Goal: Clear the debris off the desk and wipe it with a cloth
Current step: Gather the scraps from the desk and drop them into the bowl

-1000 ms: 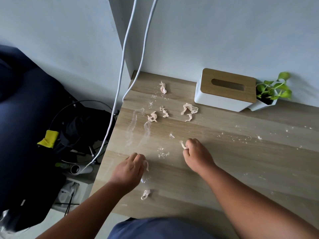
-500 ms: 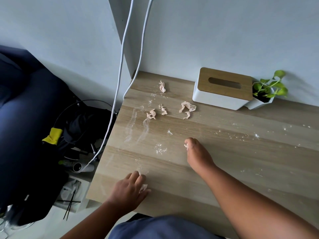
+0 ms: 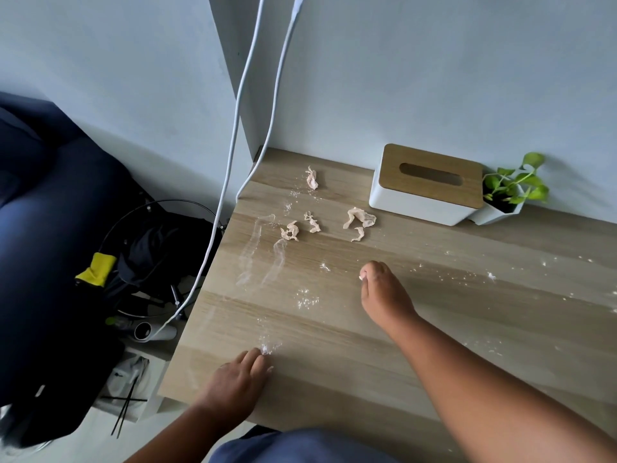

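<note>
Five crumpled scraps (image 3: 359,218) lie beyond the right hand (image 3: 384,295) — toward the tissue box (image 3: 424,192) — its fingers pinching a bit.

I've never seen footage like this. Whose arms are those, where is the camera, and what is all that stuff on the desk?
There is no machine here: a person wears one wide-angle camera on the head, looking down at their own bare arms. The left hand rests near the front edge of the wooden desk, fingers curled over a small pale scrap beside a patch of white powder. The right hand sits mid-desk and pinches a tiny white bit at its fingertips. Further back lie crumpled beige scraps, with white dust and smears scattered around. By the wall stand a white tissue box with a wooden lid and a small potted plant. Two white cables hang down at the desk's left. No cloth is visible.
</note>
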Demonstrator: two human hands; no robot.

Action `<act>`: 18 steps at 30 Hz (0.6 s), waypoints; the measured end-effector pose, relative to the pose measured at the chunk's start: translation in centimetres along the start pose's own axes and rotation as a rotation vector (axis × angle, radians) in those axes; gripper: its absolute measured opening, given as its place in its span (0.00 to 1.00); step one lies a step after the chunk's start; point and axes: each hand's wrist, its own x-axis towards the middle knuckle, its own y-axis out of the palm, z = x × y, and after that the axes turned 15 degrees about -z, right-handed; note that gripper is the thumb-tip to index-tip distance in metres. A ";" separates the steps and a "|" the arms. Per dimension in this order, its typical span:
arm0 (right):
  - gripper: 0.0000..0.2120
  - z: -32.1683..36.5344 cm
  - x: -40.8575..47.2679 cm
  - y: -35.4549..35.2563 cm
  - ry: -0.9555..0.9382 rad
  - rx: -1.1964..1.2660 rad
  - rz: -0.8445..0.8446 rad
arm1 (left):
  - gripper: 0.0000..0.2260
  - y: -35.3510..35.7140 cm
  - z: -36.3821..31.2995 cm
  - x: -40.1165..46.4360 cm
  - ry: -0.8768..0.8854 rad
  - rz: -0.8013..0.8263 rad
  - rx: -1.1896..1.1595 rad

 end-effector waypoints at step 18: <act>0.10 0.1 7.1 0.4 -0.004 -0.016 -0.089 | 0.11 -1.0 2.5 13.0 -0.280 -0.036 -0.082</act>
